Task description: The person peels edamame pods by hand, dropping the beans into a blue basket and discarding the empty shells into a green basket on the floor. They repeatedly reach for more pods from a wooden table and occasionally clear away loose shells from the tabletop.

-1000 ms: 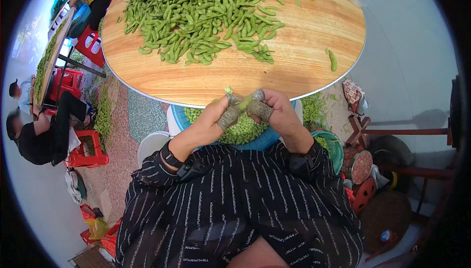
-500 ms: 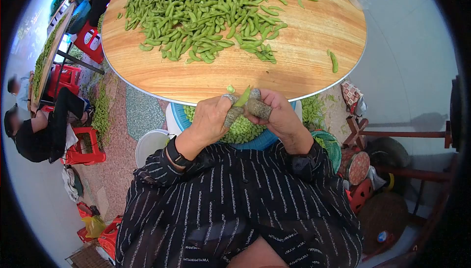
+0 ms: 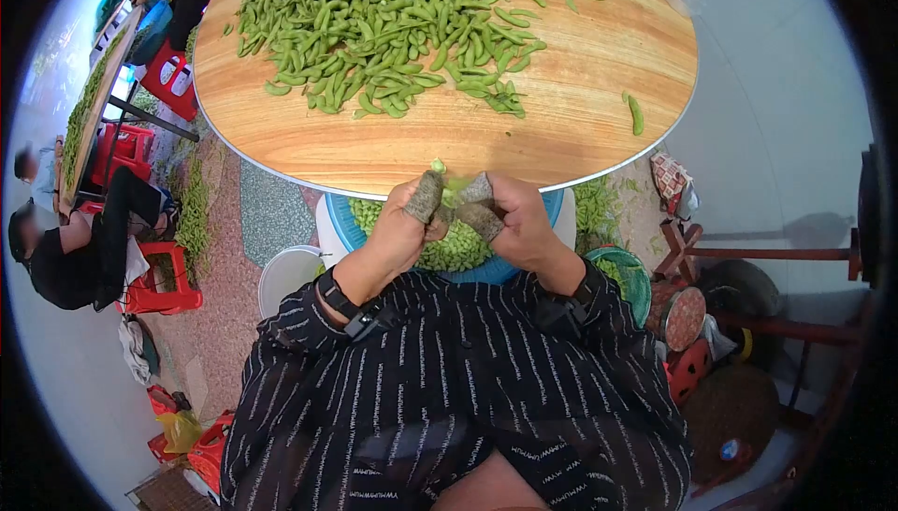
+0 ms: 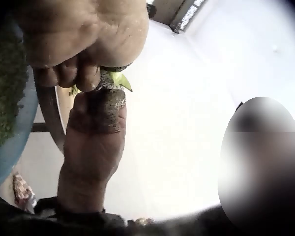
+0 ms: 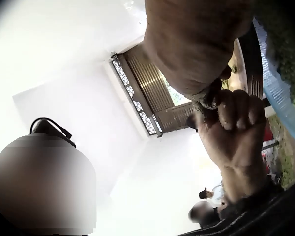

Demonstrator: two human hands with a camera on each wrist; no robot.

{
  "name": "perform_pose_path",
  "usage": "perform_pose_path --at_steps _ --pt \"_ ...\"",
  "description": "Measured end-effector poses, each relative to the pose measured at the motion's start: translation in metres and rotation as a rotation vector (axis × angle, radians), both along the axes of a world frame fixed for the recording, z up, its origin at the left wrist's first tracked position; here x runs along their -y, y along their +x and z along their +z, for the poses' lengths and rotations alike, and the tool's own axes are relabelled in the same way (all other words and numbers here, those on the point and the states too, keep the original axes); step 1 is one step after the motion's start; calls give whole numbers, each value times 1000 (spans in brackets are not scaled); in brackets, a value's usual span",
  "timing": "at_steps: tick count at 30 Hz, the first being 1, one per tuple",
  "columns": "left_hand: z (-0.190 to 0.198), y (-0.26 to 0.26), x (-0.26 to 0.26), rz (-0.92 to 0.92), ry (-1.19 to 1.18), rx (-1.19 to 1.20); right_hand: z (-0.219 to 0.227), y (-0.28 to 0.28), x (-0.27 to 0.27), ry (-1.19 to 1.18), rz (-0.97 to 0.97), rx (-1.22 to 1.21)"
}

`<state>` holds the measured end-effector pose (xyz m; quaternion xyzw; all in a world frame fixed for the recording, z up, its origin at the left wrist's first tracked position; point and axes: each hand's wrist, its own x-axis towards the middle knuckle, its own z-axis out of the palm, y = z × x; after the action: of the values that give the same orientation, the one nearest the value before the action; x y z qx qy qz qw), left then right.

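In the head view a green soybean pod (image 3: 456, 185) shows between the fingertips of both hands, just past the table edge. My left hand (image 3: 398, 230) pinches it from one side, its fingers curled and its thumb wrapped in a grey-brown covering. From the other side my right hand (image 3: 526, 223) pinches it, thumb and forefinger wrapped likewise. The pod's pointed end (image 4: 123, 82) sticks out between the hands in the left wrist view. Below them sits a blue basin (image 3: 348, 223) holding many shelled green beans (image 3: 456, 251). In the right wrist view the fingers hide the pod.
A big heap of pods (image 3: 374, 34) covers the far left of the round wooden table (image 3: 599, 71). One bean (image 3: 438, 166) lies at its near edge. A white bucket (image 3: 285, 279) and a green basket (image 3: 636, 288) flank the basin. People sit on red stools (image 3: 168, 279) at left.
The pod stood upright in the fingers half a second ago and now shows less between them. My left hand has turned so its wrapped thumb lies on top; the right hand's fingers have shifted too.
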<state>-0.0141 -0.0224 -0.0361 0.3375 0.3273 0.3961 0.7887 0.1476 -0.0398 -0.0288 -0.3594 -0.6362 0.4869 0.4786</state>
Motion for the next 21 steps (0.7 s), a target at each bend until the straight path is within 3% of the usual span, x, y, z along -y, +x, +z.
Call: perform_pose_path --at_steps 2,3,5,6,8,9,10,12,17,19,21 --pt "-6 -7 -5 -164 -184 270 -1 2 0 -36 -10 12" --pt "-3 -5 -5 -166 -183 272 -1 3 0 -71 -20 24" --pt "8 -3 -3 -181 368 -376 1 9 1 -180 44 -5" --pt "9 -3 -1 -178 364 -376 1 10 2 -291 110 -35" --pt "9 -5 3 -184 766 -593 -7 9 4 -293 156 -62" --pt "2 -11 3 -222 828 -549 -10 8 5 -291 197 -91" --pt "-2 -17 5 -220 827 -548 -9 8 7 -292 198 -89" --pt "-8 -28 15 -472 599 -546 -6 8 15 -311 299 -64" --pt "-30 -30 29 -456 720 -673 -34 13 25 -280 254 183" --pt "-21 -34 26 -593 843 -941 -45 25 27 -180 105 384" --pt "5 -40 18 -662 926 -969 -30 53 35 -234 -15 428"
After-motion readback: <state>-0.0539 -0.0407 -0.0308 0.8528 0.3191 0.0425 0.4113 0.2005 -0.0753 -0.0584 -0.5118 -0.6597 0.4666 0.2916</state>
